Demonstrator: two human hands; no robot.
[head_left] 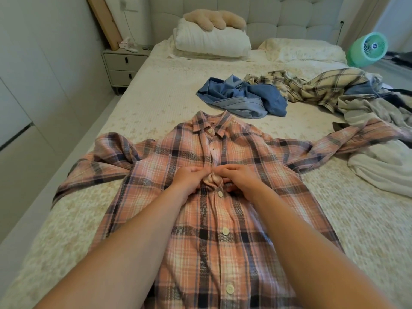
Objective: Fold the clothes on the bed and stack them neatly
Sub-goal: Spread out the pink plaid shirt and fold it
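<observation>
Shirt in hand: we have the pink plaid shirt [223, 210] laid face up on the bed [156, 103], collar towards the headboard, both sleeves spread out to the sides; it lies nearest us, in the middle of the bed

Placket: the lower buttons look fastened; the stretch between our hands and the collar gapes, and cloth bunches up where our fingers meet

Left hand [187, 181]: fingers curled, pinching the placket edge at chest height

Right hand [237, 179]: fingers curled, pinching the opposite edge just beside the left; we judge the grip of both is working a button through its hole, though the button itself is hidden

Progress: early, as we read it; this shirt is still flat and unfolded, and we see no folded stack anywhere on the bed

Left to do: finish the buttons, fold the sleeves and body, start a stack; then the rest of the heap

Other clothes: a crumpled blue denim garment [243, 99] beyond the collar; a cream plaid garment [312, 85] further right; grey and white pieces [379, 166] piled at the right edge, touching the right sleeve

Surroundings: white pillow [211, 41] at the head; green fan [367, 49] on the far right; nightstand [122, 65] on the left
</observation>
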